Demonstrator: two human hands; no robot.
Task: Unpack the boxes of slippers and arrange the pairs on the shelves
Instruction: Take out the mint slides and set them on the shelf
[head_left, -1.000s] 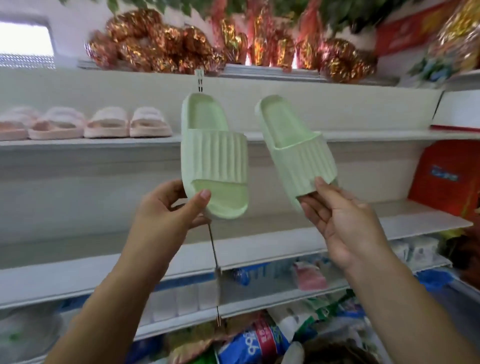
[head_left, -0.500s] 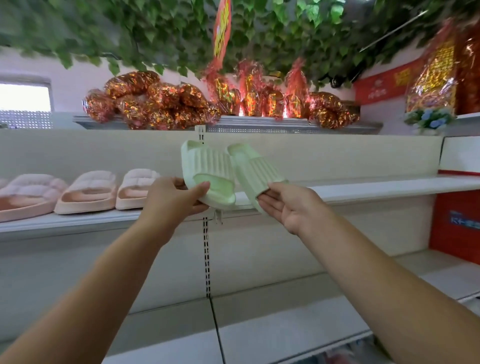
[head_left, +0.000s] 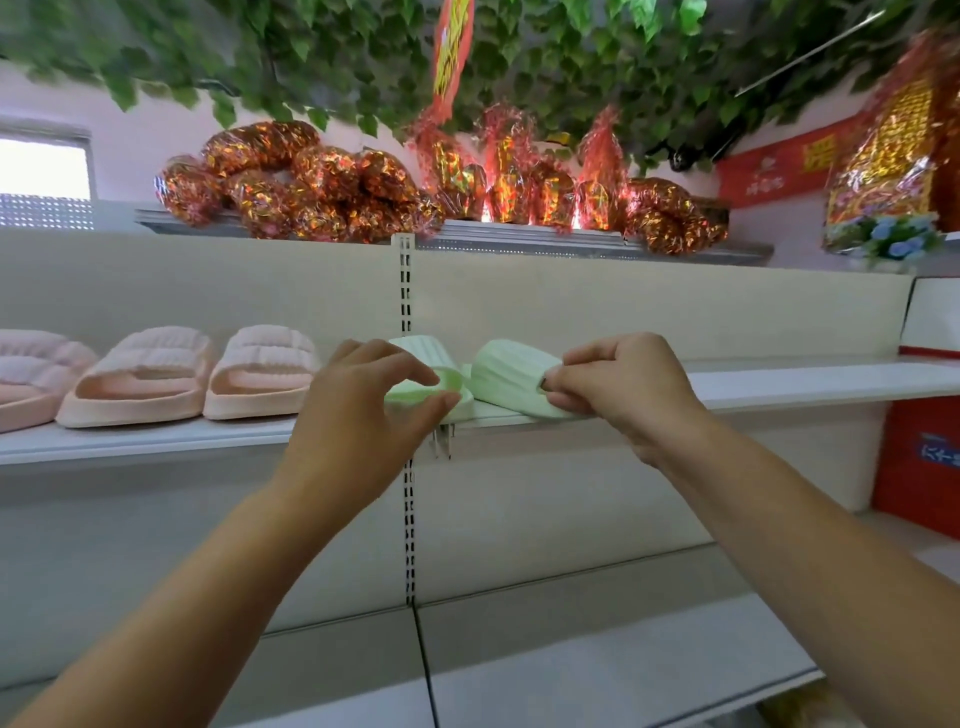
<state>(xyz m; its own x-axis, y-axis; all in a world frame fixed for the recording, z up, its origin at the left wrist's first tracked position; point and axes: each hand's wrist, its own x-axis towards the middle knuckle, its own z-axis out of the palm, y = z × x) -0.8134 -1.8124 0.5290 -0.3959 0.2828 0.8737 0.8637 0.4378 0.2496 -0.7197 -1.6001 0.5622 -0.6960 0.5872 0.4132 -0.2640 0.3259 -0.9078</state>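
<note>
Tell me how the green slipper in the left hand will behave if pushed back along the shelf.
Probably light: the left hand holds the green slipper by fingertips alone. Its thick moulded body looks like foam, so likely springy, not floppy. Sitting low on the shelf, it should slide, not roll.

Green slippers matt, ribbed foam; shelf smooth painted metal.

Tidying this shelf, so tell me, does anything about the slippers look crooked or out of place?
The right green slipper sits angled toward the left green slipper, not straight like the pink slippers. The left hand and right hand hold them.
</note>
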